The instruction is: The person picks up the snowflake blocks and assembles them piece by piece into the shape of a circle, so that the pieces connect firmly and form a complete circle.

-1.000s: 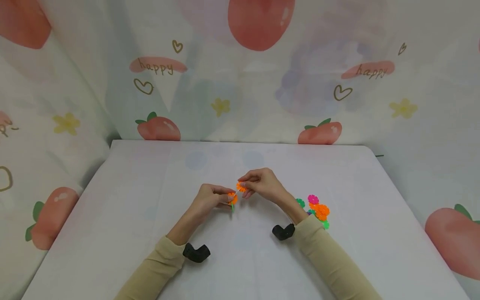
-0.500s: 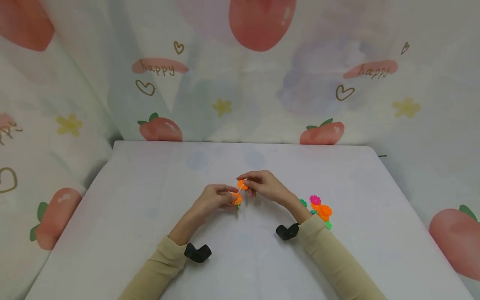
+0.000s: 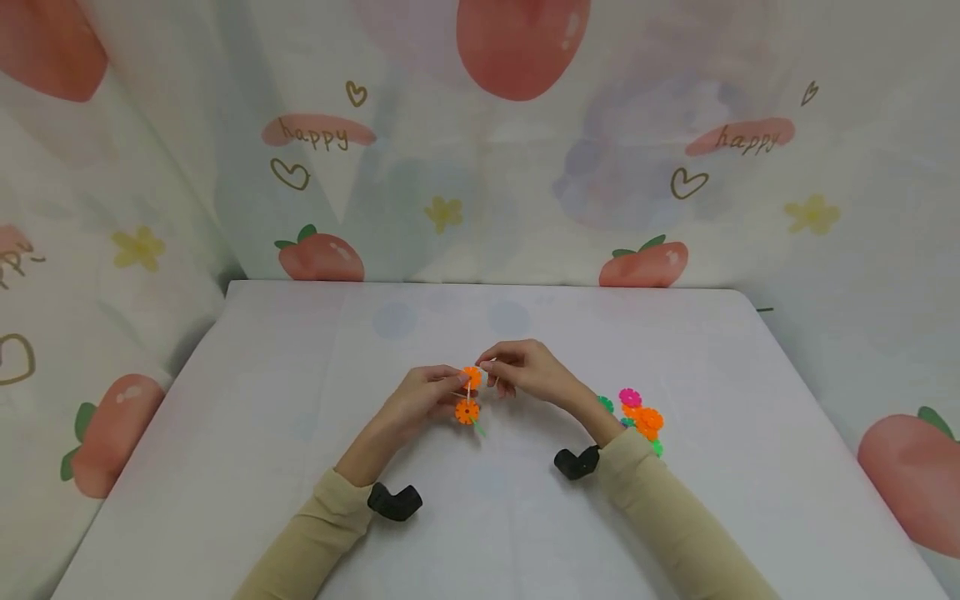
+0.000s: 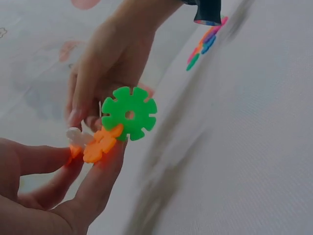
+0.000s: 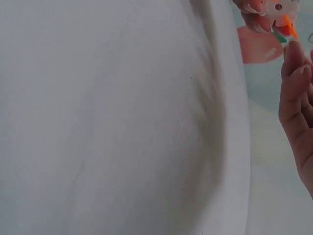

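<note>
Both hands met over the table's (image 3: pixel 300 375) middle: the left hand (image 3: pixel 420 400) pinched the joined snowflake discs (image 3: pixel 468 395) to steady them; the right hand (image 3: pixel 525 371) gripped their top; spare discs (image 3: pixel 639 417) lay toward the right edge.

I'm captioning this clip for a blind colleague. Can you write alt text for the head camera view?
Two hands meet at the middle of a white table, both holding a small cluster of interlocking plastic discs, orange with a bit of green. The left hand grips from below, the right hand pinches from above. More coloured discs lie beside the right wrist.
</note>
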`<state>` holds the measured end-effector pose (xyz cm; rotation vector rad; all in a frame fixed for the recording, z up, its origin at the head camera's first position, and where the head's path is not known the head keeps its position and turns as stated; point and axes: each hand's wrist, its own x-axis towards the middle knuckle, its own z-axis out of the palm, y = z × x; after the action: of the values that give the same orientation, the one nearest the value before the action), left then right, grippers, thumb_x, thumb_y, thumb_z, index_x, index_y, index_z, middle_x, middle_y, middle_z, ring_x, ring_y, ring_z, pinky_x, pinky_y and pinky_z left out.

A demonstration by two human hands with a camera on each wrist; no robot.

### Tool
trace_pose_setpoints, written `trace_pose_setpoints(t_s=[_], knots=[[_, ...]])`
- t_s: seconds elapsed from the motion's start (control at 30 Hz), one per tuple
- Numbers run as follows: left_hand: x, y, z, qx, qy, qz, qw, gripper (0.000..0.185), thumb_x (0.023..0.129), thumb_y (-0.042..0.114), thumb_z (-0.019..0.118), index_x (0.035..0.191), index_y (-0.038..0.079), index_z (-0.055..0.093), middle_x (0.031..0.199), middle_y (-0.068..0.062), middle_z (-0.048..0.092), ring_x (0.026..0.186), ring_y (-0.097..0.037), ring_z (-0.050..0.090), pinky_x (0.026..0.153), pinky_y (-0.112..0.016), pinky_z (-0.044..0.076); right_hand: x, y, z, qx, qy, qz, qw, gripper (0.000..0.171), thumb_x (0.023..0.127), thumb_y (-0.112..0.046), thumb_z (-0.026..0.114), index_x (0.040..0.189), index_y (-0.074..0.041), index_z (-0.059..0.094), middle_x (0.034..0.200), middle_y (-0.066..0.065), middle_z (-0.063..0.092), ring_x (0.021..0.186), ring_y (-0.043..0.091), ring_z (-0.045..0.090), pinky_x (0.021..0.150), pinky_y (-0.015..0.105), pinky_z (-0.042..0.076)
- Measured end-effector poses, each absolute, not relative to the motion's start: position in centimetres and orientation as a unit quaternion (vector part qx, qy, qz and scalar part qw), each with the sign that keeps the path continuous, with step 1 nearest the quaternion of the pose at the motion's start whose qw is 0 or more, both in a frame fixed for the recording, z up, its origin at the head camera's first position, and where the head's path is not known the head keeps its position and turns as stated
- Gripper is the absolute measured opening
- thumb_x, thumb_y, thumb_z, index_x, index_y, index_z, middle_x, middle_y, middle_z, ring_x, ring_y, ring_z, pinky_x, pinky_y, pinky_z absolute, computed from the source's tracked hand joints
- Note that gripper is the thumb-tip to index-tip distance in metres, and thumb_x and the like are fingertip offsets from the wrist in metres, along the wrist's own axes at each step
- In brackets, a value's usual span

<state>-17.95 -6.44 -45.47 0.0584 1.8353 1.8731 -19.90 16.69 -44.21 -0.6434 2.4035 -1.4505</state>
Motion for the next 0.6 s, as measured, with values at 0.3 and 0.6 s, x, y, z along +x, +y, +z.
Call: trace_pose_setpoints(t_s=[0.3,0.6], knots=[[-18.0,-6.7,-45.4,0.007,0.683,0.685,0.253,0.028,0.100,0.013,0.065,0.119,-0.008,0.068,0.112,-0.021,0.075,0.094,-0.020,0.077,0.079,-0.025,0.061,-18.5,21.0,-43.7,-0.181,0.864,-0.452,0.126,0.022,0.102,-0.017,0.063,0.116,-0.002,0.072,0.091,0.018,0.074,0.074,0.035,0.065,0.066,0.037,0.058],[-18.0,-7.2,-45.0,0.016,0.675,0.696,0.246,0.029,0.100,0.008,0.063,0.122,-0.012,0.064,0.113,-0.023,0.072,0.093,-0.018,0.076,0.082,-0.025,0.061,-16.1,25.5,-43.4,-0.157,0.891,-0.410,0.116,0.021,0.098,-0.021,0.071,0.113,-0.007,0.075,0.091,0.011,0.075,0.077,0.030,0.068,0.065,0.030,0.057]])
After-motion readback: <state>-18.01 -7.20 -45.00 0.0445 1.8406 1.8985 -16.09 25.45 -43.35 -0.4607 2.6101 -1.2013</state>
